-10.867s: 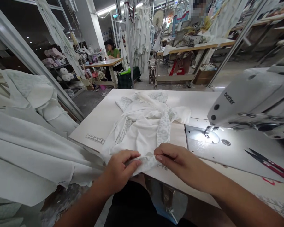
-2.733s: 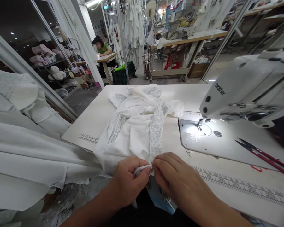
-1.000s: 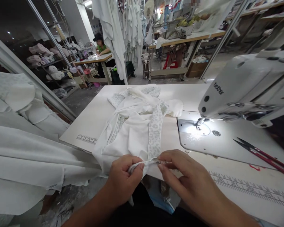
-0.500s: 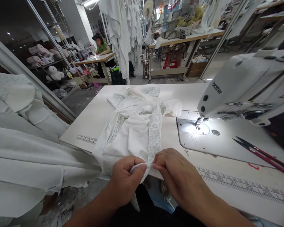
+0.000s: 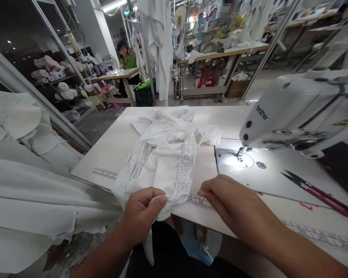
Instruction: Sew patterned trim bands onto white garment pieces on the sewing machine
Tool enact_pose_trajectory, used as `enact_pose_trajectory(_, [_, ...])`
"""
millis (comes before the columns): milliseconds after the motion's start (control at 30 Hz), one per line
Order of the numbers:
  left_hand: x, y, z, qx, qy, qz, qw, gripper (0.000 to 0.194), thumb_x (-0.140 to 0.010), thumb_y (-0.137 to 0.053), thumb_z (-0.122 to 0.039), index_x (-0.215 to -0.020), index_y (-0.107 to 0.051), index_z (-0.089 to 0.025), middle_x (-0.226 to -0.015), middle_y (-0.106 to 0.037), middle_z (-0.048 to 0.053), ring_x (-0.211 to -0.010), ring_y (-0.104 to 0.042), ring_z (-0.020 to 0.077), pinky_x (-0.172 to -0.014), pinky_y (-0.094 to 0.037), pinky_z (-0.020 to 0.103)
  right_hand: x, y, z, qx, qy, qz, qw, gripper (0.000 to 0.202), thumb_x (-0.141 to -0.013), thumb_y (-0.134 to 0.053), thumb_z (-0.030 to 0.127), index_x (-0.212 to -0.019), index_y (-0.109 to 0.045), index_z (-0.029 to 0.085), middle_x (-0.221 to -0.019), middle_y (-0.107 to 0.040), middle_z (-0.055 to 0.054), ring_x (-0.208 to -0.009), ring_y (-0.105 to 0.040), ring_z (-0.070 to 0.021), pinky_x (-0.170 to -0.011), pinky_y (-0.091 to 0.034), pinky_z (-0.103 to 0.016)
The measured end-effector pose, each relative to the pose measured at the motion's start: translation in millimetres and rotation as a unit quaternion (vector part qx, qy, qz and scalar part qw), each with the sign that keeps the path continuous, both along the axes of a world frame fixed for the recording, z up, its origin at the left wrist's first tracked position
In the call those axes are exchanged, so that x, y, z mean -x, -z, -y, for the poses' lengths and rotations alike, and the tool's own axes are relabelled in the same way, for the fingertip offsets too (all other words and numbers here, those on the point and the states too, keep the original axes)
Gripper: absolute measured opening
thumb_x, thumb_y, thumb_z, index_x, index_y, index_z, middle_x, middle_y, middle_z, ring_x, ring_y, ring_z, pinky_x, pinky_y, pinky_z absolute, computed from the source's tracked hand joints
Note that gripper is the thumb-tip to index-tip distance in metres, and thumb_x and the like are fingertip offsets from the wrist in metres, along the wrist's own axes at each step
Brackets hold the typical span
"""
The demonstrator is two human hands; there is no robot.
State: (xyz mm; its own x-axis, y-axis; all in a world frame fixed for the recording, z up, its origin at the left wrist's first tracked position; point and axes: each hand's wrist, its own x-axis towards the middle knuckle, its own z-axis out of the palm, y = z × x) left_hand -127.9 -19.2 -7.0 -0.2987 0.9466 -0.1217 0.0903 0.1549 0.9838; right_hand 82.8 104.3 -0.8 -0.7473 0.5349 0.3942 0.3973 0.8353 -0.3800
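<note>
Pinching the front edge of the white garment (image 5: 165,166) between thumb and fingers, the left hand (image 5: 146,208) is at the near edge of the pale worktop (image 5: 104,144). The right hand (image 5: 226,193) is apart from the cloth, thumb and fingertips drawn together; whether they grip anything small, I cannot tell. The garment, crumpled and trimmed with grey-spotted fabric, lies on the worktop, with a strip hanging below the left hand. Ruler markings (image 5: 104,172) run along the surface at left, and more show between the hands. To the right, a brother sewing machine (image 5: 281,116) lights its metal plate (image 5: 234,160), with red-handled scissors (image 5: 321,195) lying open-bladed nearby.

White cloth (image 5: 31,193) drapes down the left side. Beyond, the room holds a person in green (image 5: 129,61) seated at a wood-edged table (image 5: 116,74), shelved cones of thread (image 5: 65,90), hanging white fabric (image 5: 159,46) and another sewing station (image 5: 229,52).
</note>
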Motion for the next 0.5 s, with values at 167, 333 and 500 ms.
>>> enact_pose_trajectory(167, [-8.1,2.1,-2.1,0.002,0.000,-0.007,1.000,0.023,-0.084,-0.062,-0.036,-0.077,-0.067,-0.015,-0.069,-0.060,0.001,-0.065,-0.050,0.0121,-0.060,-0.041,0.021,15.8,-13.2,22.1,0.055,-0.063,-0.084,0.993,0.009,-0.094,-0.051,0.023,-0.095,-0.060,0.021,-0.087,-0.063,-0.003,-0.082,-0.059,-0.0174,-0.067,-0.049,-0.028])
enact_pose_trajectory(333, [-11.5,-2.1,-0.9,-0.025,0.036,-0.047,0.998,0.022,-0.086,-0.058,-0.031,-0.076,-0.067,-0.014,-0.068,-0.060,0.000,-0.065,-0.051,0.0119,-0.062,-0.042,0.021,30.2,-12.1,26.3,0.091,-0.088,-0.088,0.988,0.012,-0.092,-0.056,0.023,-0.102,-0.063,0.021,-0.094,-0.063,-0.005,-0.088,-0.057,-0.0191,-0.070,-0.050,-0.031])
enact_pose_trajectory(500, [-11.4,-2.4,-1.6,-0.015,0.040,-0.031,0.999,0.023,-0.086,-0.058,-0.032,-0.076,-0.067,-0.014,-0.066,-0.059,0.000,-0.063,-0.049,0.0115,-0.060,-0.040,0.021,34.6,-12.1,26.8,0.164,-0.139,-0.167,0.962,0.017,-0.094,-0.046,0.014,-0.086,-0.059,0.021,-0.081,-0.063,-0.002,-0.079,-0.058,-0.0149,-0.071,-0.048,-0.027])
